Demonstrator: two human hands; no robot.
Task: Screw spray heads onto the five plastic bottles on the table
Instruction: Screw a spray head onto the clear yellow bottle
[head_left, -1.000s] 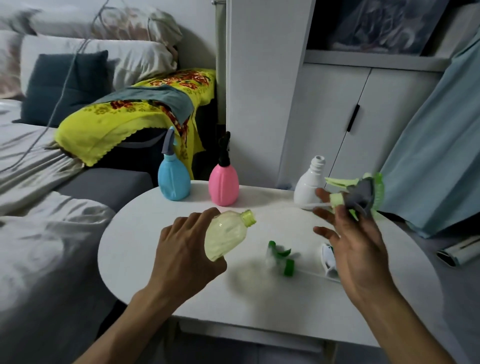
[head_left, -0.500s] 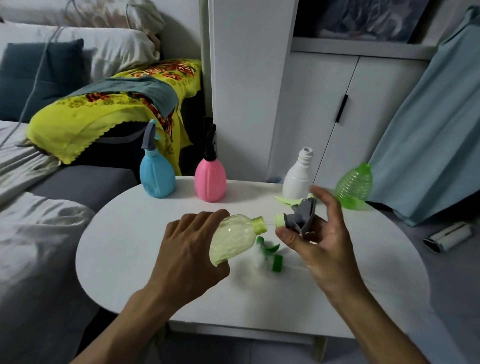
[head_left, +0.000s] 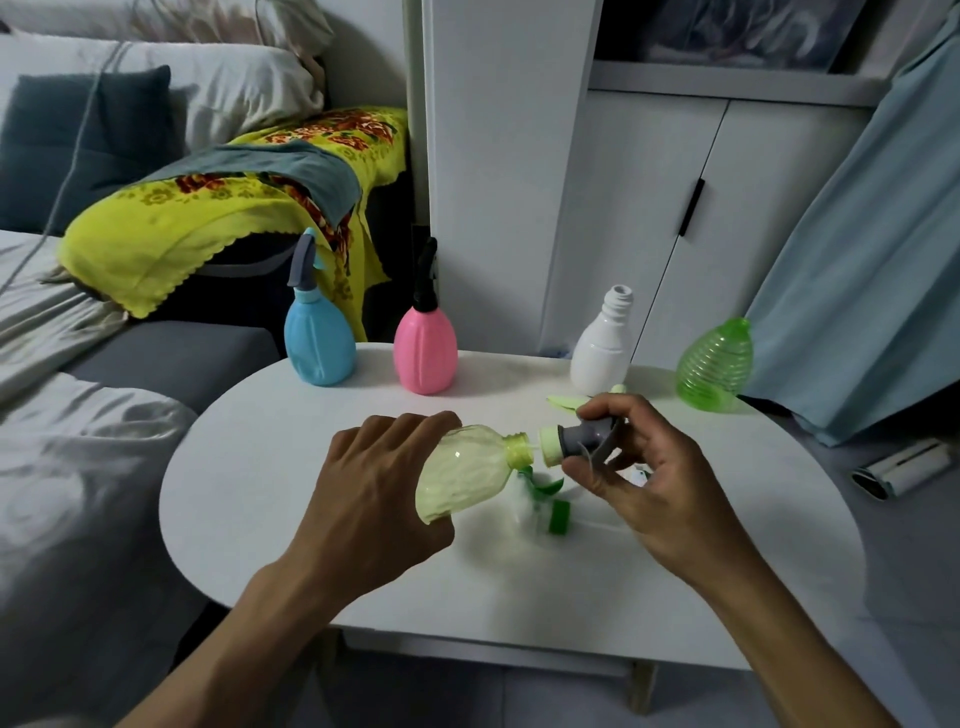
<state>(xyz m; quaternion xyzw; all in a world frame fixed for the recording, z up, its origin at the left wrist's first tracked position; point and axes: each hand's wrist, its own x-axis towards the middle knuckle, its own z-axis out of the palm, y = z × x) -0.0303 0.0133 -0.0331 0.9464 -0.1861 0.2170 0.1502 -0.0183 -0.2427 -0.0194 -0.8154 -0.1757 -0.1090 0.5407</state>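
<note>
Pale yellow-green bottle (head_left: 467, 470) sits in my left hand (head_left: 374, 499) at frame centre, tilted on its side above the white table (head_left: 260, 467), neck pointing right, fingers wrapped round its body. My right hand (head_left: 654, 483), just right of centre, pinches the grey spray head (head_left: 582, 439) between thumb and fingertips, its pale green collar facing the bottle mouth, nearly touching, not threaded on. Under the bottle neck, a green spray head (head_left: 550, 501) lies on the table, blurry. Far edge of table, left to right: blue bottle (head_left: 318, 340) with grey head fitted, pink bottle (head_left: 426, 348) with black head fitted, white bottle (head_left: 602, 345) open-necked, green ribbed bottle (head_left: 716, 366) at far right, neck bare. Light green piece (head_left: 566, 401) lies flat near the white bottle, can't tell what it is.
</note>
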